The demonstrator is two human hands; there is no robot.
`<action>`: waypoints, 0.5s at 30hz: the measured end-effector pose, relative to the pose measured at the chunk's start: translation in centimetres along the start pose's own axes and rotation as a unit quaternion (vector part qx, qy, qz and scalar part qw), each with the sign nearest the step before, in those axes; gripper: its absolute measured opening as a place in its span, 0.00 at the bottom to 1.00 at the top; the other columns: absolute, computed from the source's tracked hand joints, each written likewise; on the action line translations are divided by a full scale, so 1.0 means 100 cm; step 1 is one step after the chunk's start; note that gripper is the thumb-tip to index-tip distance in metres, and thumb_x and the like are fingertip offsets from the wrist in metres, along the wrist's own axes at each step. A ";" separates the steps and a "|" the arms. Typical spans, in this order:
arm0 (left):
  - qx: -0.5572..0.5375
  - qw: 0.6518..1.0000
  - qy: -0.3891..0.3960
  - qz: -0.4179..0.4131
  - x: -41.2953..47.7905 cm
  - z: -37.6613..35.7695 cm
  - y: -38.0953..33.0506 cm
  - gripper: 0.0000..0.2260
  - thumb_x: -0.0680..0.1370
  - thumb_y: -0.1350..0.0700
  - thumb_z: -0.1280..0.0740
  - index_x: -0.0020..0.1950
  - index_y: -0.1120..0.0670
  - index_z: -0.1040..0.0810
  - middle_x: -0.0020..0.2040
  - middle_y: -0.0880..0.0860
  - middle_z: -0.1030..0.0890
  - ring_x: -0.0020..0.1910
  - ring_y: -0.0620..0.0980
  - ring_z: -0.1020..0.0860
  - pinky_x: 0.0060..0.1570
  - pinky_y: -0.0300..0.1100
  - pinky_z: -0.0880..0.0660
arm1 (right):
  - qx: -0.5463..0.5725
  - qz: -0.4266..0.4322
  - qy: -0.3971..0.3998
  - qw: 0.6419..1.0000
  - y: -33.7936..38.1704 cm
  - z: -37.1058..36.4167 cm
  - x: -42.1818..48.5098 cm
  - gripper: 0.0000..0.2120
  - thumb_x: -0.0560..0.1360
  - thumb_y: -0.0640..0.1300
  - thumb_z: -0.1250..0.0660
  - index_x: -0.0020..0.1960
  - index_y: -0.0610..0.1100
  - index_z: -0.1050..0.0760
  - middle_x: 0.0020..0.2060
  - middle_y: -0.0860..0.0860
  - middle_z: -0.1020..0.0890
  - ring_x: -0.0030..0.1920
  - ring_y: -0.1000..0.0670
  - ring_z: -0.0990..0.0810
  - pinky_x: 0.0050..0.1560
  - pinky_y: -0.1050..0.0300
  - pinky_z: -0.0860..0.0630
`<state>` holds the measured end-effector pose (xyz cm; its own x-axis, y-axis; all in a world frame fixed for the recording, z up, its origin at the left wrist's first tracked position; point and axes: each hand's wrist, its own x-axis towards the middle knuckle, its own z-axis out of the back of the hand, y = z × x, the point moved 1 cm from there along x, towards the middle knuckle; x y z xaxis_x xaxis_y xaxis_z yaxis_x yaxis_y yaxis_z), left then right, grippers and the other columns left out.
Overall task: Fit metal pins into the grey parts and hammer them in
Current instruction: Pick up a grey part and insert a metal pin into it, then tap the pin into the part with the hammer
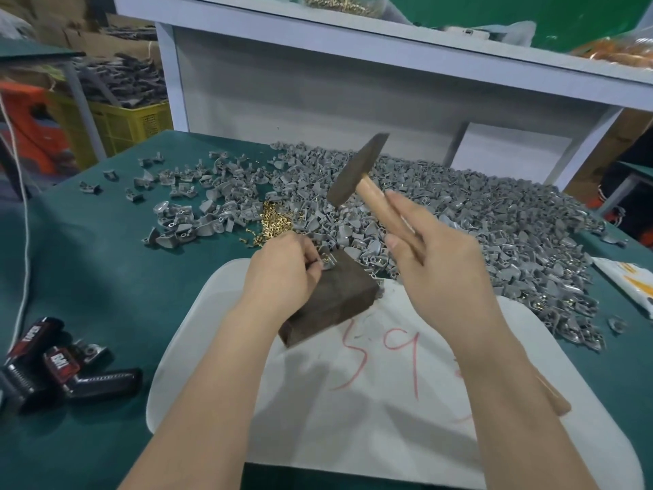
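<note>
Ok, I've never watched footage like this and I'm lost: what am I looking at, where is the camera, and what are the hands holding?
There is no machine here. A person works with bare hands, and the single picture comes from a camera worn on their head, looking forward and down.

The right hand grips a wooden-handled hammer, which is raised and blurred. The left hand pinches a small grey part, apparently with a brass pin in it, against the top of a dark block. The block rests on a white sheet with red writing.

On the green table beyond lie a big heap of grey parts and a small pile of brass pins. Black and red tools lie at the left.
</note>
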<state>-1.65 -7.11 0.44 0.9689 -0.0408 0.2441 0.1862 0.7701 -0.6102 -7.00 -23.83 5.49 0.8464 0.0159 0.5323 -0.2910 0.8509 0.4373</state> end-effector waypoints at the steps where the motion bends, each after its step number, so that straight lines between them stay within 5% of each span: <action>1: -0.001 1.000 -0.001 0.001 0.000 0.000 0.000 0.04 0.75 0.57 0.32 0.41 0.53 0.21 0.42 0.52 0.22 0.45 0.54 0.22 0.50 0.50 0.23 | -0.004 0.006 0.007 1.000 0.001 -0.001 -0.001 0.23 0.78 0.46 0.38 0.70 0.61 0.36 0.54 0.52 0.18 0.49 0.48 0.21 0.50 0.54 0.25; 5: -0.006 1.000 0.000 0.004 0.000 0.000 0.000 0.02 0.74 0.57 0.32 0.41 0.51 0.22 0.43 0.52 0.21 0.45 0.54 0.22 0.49 0.50 0.23 | -0.067 -0.017 0.096 0.993 0.002 -0.025 0.003 0.24 0.80 0.42 0.44 0.68 0.67 0.36 0.53 0.49 0.23 0.47 0.46 0.23 0.50 0.51 0.26; 8: -0.004 1.000 0.000 -0.004 0.000 0.000 -0.001 0.04 0.74 0.57 0.32 0.39 0.51 0.24 0.42 0.52 0.21 0.44 0.54 0.23 0.48 0.50 0.23 | -0.070 -0.060 0.120 0.989 0.002 -0.045 0.010 0.14 0.78 0.44 0.41 0.58 0.58 0.24 0.48 0.51 0.29 0.45 0.46 0.24 0.48 0.53 0.28; 15: -0.009 1.000 0.005 -0.015 0.000 0.000 0.000 0.05 0.74 0.56 0.32 0.38 0.53 0.25 0.40 0.55 0.22 0.42 0.57 0.23 0.44 0.52 0.24 | -0.078 -0.065 0.130 0.986 0.014 -0.065 0.023 0.06 0.76 0.51 0.35 0.50 0.53 0.21 0.44 0.51 0.33 0.48 0.43 0.24 0.45 0.53 0.31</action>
<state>-1.65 -7.09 0.42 0.9642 -0.0701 0.2558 0.2187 0.7562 -0.6168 -2.54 -19.22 2.61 0.9638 0.0186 0.2661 -0.1176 0.9250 0.3614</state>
